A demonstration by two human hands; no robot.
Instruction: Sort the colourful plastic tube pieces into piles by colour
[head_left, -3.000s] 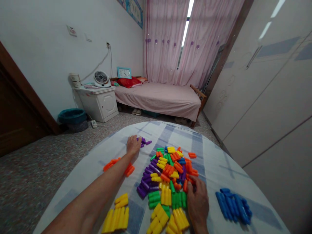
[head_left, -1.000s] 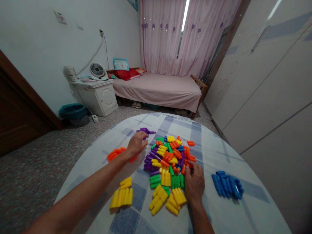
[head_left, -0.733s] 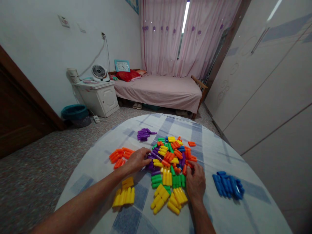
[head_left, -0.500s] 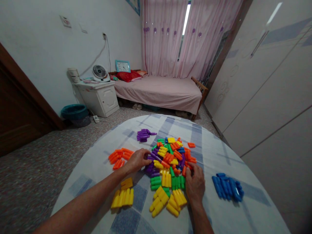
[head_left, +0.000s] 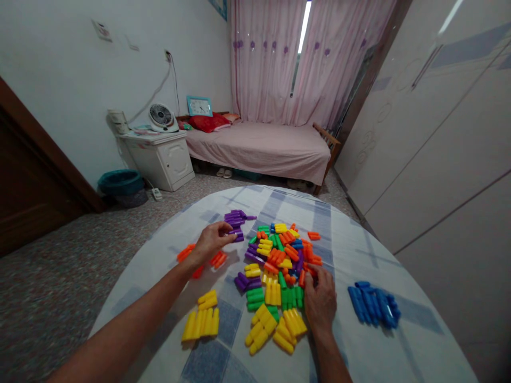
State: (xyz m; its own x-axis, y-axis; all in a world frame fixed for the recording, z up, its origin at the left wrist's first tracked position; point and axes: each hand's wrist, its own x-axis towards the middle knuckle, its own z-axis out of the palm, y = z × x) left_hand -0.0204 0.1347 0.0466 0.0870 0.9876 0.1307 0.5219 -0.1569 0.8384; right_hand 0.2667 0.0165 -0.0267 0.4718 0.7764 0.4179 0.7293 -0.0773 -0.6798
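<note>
Checked tablecloth (head_left: 355, 242), with a bed (head_left: 263, 139) beyond its far edge. Your left hand (head_left: 211, 242) pinches purple bullet-shaped blocks (head_left: 239, 235) toward the far-left edge; your right hand (head_left: 320, 299) curls beside orange blocks (head_left: 308, 252), its grip unclear.

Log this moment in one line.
Left hand: touching purple tubular plastic blocks | Right hand: at orange tubular plastic blocks, right edge of multicoloured heap | Blue tubular plastic blocks: separate pile, far right

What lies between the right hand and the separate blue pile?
Only bare tablecloth lies between the right hand and the blue pile, as the head view shows.
</note>
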